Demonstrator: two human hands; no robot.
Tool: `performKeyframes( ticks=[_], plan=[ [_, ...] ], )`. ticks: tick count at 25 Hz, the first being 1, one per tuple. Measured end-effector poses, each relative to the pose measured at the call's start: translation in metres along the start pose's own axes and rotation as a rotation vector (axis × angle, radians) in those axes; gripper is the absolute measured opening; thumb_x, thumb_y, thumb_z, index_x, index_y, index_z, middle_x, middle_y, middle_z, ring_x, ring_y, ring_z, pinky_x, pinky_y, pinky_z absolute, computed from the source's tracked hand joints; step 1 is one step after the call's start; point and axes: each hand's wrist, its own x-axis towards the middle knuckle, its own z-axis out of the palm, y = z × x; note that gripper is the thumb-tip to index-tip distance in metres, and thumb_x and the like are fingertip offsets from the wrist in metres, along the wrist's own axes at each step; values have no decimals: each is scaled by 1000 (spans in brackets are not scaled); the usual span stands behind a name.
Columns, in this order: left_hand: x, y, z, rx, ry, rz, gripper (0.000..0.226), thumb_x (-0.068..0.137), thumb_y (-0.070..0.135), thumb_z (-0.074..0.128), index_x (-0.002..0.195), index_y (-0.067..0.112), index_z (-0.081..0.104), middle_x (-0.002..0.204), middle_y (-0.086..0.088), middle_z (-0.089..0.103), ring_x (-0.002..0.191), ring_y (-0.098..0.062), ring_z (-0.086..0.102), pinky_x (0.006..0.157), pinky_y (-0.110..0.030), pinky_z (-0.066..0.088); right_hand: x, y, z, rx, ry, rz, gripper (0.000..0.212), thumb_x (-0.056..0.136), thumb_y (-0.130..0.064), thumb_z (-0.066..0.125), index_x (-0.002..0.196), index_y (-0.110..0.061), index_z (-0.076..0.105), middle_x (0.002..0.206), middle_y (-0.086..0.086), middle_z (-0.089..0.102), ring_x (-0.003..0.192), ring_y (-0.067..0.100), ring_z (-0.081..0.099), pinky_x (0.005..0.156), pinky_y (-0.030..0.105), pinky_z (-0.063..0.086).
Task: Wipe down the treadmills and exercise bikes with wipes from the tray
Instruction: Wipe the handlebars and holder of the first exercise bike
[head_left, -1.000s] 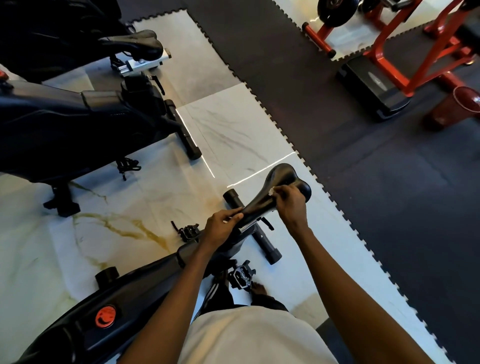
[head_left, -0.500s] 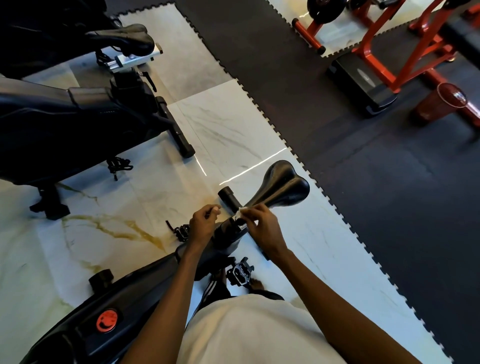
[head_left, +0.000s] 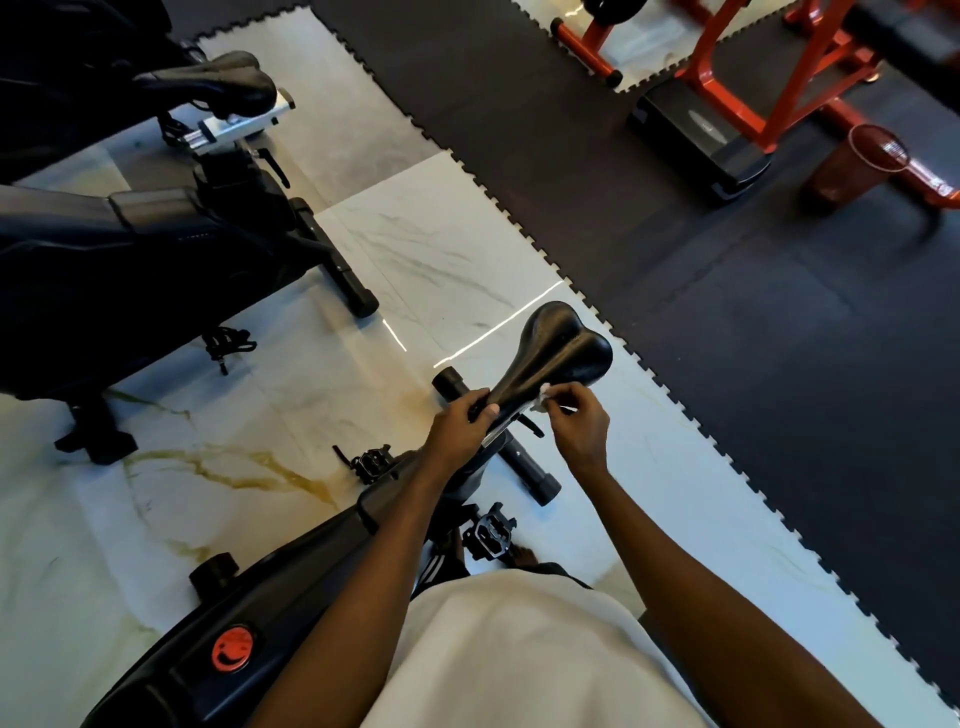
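Marble floor tiles beneath an exercise bike: left hand grips the saddle nose, right hand pinches a white wipe against its side. Firm, overlapping strokes toward the wide rear would suit.

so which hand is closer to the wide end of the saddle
Right. The right hand pinches a wipe at the side of the saddle, just short of its wide end; the left hand grips the narrow nose.

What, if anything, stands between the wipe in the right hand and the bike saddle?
Nothing visible does. The right hand pinches the wipe right at the side of the saddle, while the left hand grips the saddle's narrow front from the other side.
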Motion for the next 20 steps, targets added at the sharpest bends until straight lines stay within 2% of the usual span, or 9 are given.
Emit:
performKeyframes(
  ticks=[2,4,6,8,11,14,16,17,20],
  plan=[
    [3,11,3,93,-40,3,50,103,36,55,149,17,48,135,-9,62,124,-26,58,96,-30,45,11,11,-3,90,167,196,6,89,-18,74,93,-16,70,91,-5,73,87,10,70,88,37,59],
    [7,20,8,168,-65,55,53,105,32,52,152,13,41,143,-13,56,131,-29,52,103,-34,43,16,13,1,132,245,262,7,89,-19,73,94,-16,70,91,-3,73,88,13,70,90,41,58],
    [11,27,13,210,-78,97,56,105,28,51,156,11,35,149,-15,49,136,-31,48,109,-36,41,8,0,10,156,201,207,7,91,-22,72,97,-17,70,94,-3,73,89,11,69,83,26,59],
    [16,30,19,229,-72,107,57,106,25,49,157,9,30,152,-17,45,137,-31,46,111,-37,40,0,-7,15,165,143,140,9,91,-23,73,98,-17,72,97,-2,71,90,7,68,72,10,52],
    [21,26,31,347,-82,117,57,108,26,42,158,5,24,152,-20,39,136,-37,42,108,-42,37,21,3,0,146,238,149,11,90,-22,75,99,-15,74,98,0,72,90,8,69,74,14,55],
    [25,26,41,503,-59,74,60,108,37,37,158,6,21,153,-20,36,135,-41,39,106,-50,34,52,13,-22,71,308,205,14,91,-21,73,103,-13,74,102,2,68,93,15,67,79,13,54],
    [26,28,46,578,-32,54,62,108,44,33,157,8,22,152,-19,37,133,-40,40,105,-52,34,50,7,-20,43,283,152,12,93,-17,71,104,-13,72,103,-1,64,93,10,65,82,21,56],
    [26,28,48,598,-14,45,62,107,46,32,156,8,23,151,-18,38,131,-40,41,104,-53,35,43,3,-17,35,236,82,12,93,-16,70,105,-13,72,104,-3,63,93,6,64,82,21,56],
    [27,25,54,620,37,29,59,107,47,30,153,11,27,146,-18,43,126,-37,45,102,-52,38,24,6,-11,-50,96,-121,13,93,-13,70,106,-10,72,107,-3,63,92,-4,62,79,9,51]
  ],
)
